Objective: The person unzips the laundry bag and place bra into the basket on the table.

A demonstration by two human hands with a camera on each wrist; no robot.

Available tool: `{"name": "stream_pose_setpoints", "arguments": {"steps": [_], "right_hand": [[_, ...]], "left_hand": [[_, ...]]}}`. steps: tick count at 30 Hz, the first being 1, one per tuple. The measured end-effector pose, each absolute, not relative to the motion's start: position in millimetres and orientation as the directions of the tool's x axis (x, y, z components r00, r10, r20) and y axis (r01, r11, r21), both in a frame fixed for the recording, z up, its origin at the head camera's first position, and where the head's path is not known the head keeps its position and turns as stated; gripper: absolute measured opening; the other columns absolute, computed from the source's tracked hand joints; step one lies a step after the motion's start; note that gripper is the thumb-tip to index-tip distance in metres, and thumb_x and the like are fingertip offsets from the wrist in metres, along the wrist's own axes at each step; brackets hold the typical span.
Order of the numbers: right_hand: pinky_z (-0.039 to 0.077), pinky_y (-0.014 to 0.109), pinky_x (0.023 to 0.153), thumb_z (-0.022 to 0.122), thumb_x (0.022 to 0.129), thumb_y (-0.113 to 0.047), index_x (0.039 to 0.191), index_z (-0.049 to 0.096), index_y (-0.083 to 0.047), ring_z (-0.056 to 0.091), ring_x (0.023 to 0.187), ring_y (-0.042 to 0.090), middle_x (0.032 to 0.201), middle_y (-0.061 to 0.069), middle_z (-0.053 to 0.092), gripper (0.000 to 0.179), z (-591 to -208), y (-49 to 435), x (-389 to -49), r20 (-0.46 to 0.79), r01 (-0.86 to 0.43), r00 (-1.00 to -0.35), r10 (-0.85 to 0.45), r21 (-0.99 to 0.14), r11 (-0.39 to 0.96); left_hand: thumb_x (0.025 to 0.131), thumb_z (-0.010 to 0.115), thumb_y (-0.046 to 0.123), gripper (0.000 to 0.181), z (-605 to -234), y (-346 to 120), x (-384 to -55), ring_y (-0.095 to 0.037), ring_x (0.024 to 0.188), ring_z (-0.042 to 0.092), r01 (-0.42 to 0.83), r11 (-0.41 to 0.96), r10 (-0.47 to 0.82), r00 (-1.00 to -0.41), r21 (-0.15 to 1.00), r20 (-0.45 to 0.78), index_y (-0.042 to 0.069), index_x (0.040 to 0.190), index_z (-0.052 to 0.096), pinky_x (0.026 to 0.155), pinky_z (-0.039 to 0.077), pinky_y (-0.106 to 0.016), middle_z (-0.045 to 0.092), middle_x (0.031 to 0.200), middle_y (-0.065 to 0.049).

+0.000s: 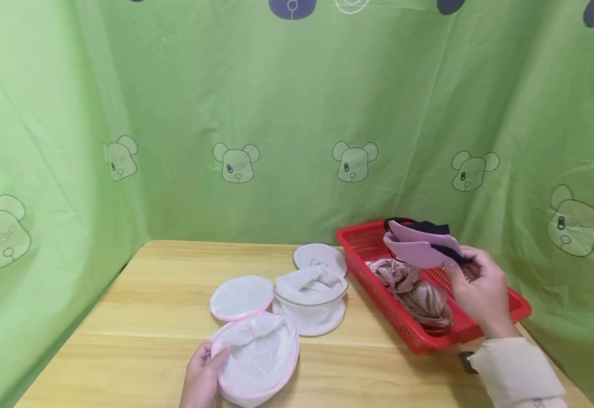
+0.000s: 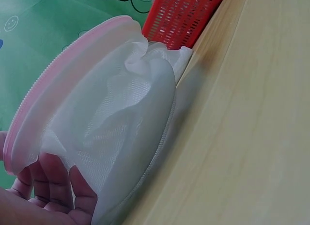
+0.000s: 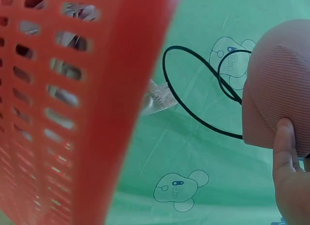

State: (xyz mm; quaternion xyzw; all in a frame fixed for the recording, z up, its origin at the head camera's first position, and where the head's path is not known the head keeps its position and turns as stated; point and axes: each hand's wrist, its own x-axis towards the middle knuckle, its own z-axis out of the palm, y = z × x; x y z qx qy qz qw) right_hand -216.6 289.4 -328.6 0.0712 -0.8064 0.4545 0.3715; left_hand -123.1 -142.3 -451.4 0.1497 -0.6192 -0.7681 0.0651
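My left hand point(image 1: 202, 377) grips the pink-rimmed edge of a round white mesh laundry bag point(image 1: 261, 357). Its mouth gapes and its round lid point(image 1: 242, 297) lies folded back on the table. In the left wrist view, several fingers curl against the netting point(image 2: 111, 109) beneath the pink zip. Over the red basket point(image 1: 409, 331), my right hand point(image 1: 482, 289) holds a pink bra point(image 1: 421, 250) with black parts by one end. Ribbed pink cup fabric point(image 3: 281, 84) and thin black straps hanging in loops show in the right wrist view, with fingers pressed on the cup.
A second white mesh bag point(image 1: 309, 311) with grey trim stands behind the first, its lid point(image 1: 320, 258) folded back. Crumpled mauve garments point(image 1: 424, 300) lie in the basket at the table's right side. Green curtain point(image 1: 297, 113) surrounds the wooden table point(image 1: 139, 340).
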Motion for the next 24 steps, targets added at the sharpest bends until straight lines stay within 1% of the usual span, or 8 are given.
{"name": "stream_pose_setpoints", "arguments": {"steps": [4,6,9,14,20,22,24], "right_hand": [[0.045,0.005,0.072,0.067,0.086,0.005,0.100,0.060,0.010,0.057,0.083,-0.010,0.099,-0.021,0.056,0.017,-331,291,-216,0.673,-0.454,-0.701,0.236,-0.677,0.580],[0.045,0.004,0.073,0.067,0.085,0.006,0.099,0.060,0.010,0.057,0.084,-0.010,0.099,-0.021,0.055,0.016,-331,291,-215,0.676,-0.451,-0.697,0.240,-0.673,0.585],[0.044,0.004,0.075,0.068,0.083,0.007,0.096,0.060,0.010,0.056,0.085,-0.011,0.098,-0.019,0.055,0.016,-332,293,-214,0.678,-0.450,-0.692,0.248,-0.674,0.586],[0.044,0.004,0.076,0.070,0.081,0.008,0.095,0.060,0.008,0.055,0.088,-0.012,0.101,-0.016,0.054,0.017,-334,297,-212,0.657,-0.429,-0.706,0.262,-0.693,0.580],[0.042,0.002,0.072,0.077,0.074,0.006,0.092,0.063,0.005,0.052,0.082,-0.014,0.097,-0.022,0.052,0.023,-341,304,-211,0.662,-0.367,-0.694,0.283,-0.663,0.652],[0.040,0.002,0.072,0.078,0.072,0.004,0.092,0.065,0.004,0.050,0.081,-0.013,0.097,-0.019,0.052,0.024,-343,306,-210,0.656,-0.332,-0.698,0.286,-0.651,0.682],[0.039,0.003,0.070,0.079,0.073,0.002,0.093,0.065,0.004,0.048,0.081,-0.012,0.098,-0.012,0.053,0.025,-344,308,-209,0.638,-0.299,-0.717,0.283,-0.647,0.701]], "left_hand": [[0.096,0.054,0.003,0.012,-452,-143,-122,-0.024,0.110,0.057,-0.087,-0.240,-0.294,-0.942,0.967,-0.158,-0.006,0.102,0.050,0.083,0.050,-0.020,0.058,0.120,-0.020],[0.097,0.053,0.006,0.014,-452,-144,-122,-0.019,0.106,0.058,-0.090,-0.243,-0.296,-0.941,0.966,-0.162,-0.006,0.101,0.050,0.082,0.050,-0.019,0.058,0.118,-0.016],[0.099,0.051,0.011,0.019,-451,-145,-122,-0.015,0.102,0.059,-0.087,-0.240,-0.304,-0.939,0.967,-0.160,-0.007,0.104,0.050,0.081,0.050,-0.020,0.058,0.117,-0.015],[0.102,0.047,0.016,0.022,-452,-145,-122,-0.015,0.101,0.060,-0.082,-0.254,-0.326,-0.931,0.964,-0.165,-0.005,0.109,0.049,0.081,0.051,-0.021,0.058,0.122,-0.017],[0.104,0.044,0.017,0.022,-452,-145,-122,-0.016,0.103,0.059,-0.057,-0.248,-0.373,-0.916,0.967,-0.149,-0.003,0.111,0.046,0.081,0.051,-0.021,0.053,0.129,-0.022],[0.104,0.045,0.018,0.022,-452,-145,-122,-0.015,0.103,0.058,-0.050,-0.245,-0.386,-0.911,0.968,-0.145,-0.003,0.111,0.046,0.081,0.050,-0.020,0.052,0.129,-0.022],[0.103,0.045,0.018,0.021,-452,-145,-122,-0.015,0.102,0.058,-0.043,-0.251,-0.398,-0.906,0.967,-0.143,-0.002,0.109,0.046,0.080,0.050,-0.020,0.054,0.127,-0.020]]}}
